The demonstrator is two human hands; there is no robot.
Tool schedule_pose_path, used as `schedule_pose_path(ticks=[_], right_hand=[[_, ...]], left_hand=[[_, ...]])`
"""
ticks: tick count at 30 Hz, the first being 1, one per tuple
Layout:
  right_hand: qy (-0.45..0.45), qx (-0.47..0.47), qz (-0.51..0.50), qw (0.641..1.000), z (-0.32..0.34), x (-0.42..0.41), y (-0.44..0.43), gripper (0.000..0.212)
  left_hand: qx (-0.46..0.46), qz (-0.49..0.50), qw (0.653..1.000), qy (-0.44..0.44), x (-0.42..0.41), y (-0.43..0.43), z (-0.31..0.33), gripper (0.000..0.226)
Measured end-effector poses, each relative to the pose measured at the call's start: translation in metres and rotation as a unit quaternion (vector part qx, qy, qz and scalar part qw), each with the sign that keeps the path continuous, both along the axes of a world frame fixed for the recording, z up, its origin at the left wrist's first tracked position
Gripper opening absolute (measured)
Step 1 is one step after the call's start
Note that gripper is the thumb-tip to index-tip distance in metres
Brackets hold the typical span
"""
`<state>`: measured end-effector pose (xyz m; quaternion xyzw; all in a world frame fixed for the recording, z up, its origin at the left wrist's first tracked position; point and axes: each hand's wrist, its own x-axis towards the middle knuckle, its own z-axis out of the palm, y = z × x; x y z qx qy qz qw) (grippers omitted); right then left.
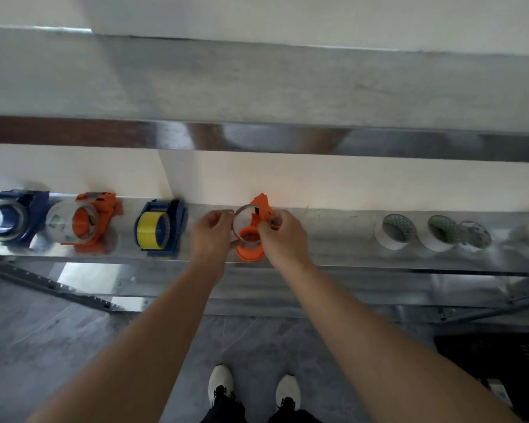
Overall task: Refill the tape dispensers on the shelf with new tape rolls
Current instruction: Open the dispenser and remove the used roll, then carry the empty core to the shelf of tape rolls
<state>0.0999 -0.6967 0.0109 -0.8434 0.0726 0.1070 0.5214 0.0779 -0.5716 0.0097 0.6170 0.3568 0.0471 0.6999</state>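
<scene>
An orange tape dispenser (pixel 250 245) stands on the metal shelf (pixel 333 239) in the middle of the view. Over its hub I hold a thin, nearly used-up tape ring (pixel 242 215). My left hand (pixel 212 236) pinches the ring's left edge, and my right hand (pixel 283 236) grips its right side against the dispenser. To the left stand a blue dispenser with yellow tape (pixel 159 228), an orange dispenser with clear tape (pixel 87 222) and another blue dispenser (pixel 13 219). Three new white tape rolls (pixel 394 231) (pixel 439 233) (pixel 474 236) lie on the shelf to the right.
A second metal shelf (pixel 287 87) runs above, close to the wall. Below the shelf edge is a grey tiled floor with my two white shoes (pixel 254 389). A dark perforated crate (pixel 501 358) sits at the lower right, and a metal rail (pixel 52 285) lies at the lower left.
</scene>
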Motion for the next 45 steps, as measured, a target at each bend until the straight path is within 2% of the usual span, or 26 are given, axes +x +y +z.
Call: schedule_pose_path(ticks=[5, 13, 16, 24, 32, 45], right_hand=[[-0.038, 0.005, 0.0, 0.999, 0.032, -0.009, -0.02, 0.016], [-0.096, -0.012, -0.011, 0.995, 0.092, -0.04, -0.049, 0.035], [-0.115, -0.009, -0.034, 0.993, 0.113, -0.053, -0.058, 0.032], [-0.157, 0.012, -0.123, 0.98, 0.153, -0.11, -0.082, 0.033], [-0.208, 0.069, -0.234, 0.947, 0.18, -0.157, -0.117, 0.031], [-0.235, 0.108, -0.286, 0.923, 0.205, -0.171, -0.225, 0.028]], left_hand=[[-0.01, -0.003, 0.999, -0.037, -0.018, -0.019, 0.034, 0.015], [0.017, -0.035, 0.994, -0.1, -0.052, -0.046, 0.085, 0.019], [0.017, -0.066, 0.989, -0.129, -0.066, -0.055, 0.103, 0.024], [-0.057, -0.15, 0.972, -0.174, -0.103, -0.076, 0.137, 0.033], [-0.084, -0.227, 0.948, -0.209, -0.128, -0.11, 0.173, 0.031], [-0.092, -0.291, 0.925, -0.228, -0.12, -0.217, 0.202, 0.028]])
